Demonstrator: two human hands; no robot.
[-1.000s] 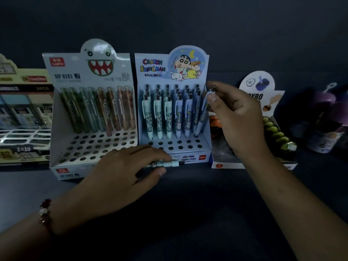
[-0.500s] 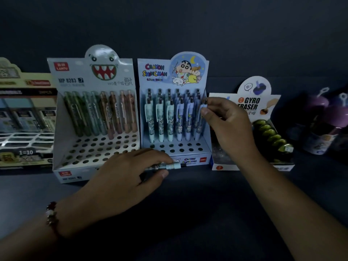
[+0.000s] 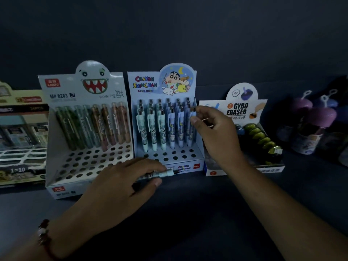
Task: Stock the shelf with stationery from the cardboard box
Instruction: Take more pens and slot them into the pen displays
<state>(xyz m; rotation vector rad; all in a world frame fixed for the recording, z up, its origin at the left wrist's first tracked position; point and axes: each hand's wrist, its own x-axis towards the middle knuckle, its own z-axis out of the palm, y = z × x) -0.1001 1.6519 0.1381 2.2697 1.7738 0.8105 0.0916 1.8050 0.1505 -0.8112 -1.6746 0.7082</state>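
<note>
Lowered into its cardboard display box (image 3: 199,147), the slim pen (image 3: 191,127) stays pinched by right fingers (image 3: 194,120).

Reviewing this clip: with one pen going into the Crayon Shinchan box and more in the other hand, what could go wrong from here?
1. The right hand pinches a pen at the crowded right end of the Crayon Shinchan box; it could knock neighbouring pens askew or miss its hole.
2. The left hand holds a spare pen low at the box's front edge and might nudge the box.
3. Dim light makes the holes hard to see.
</note>
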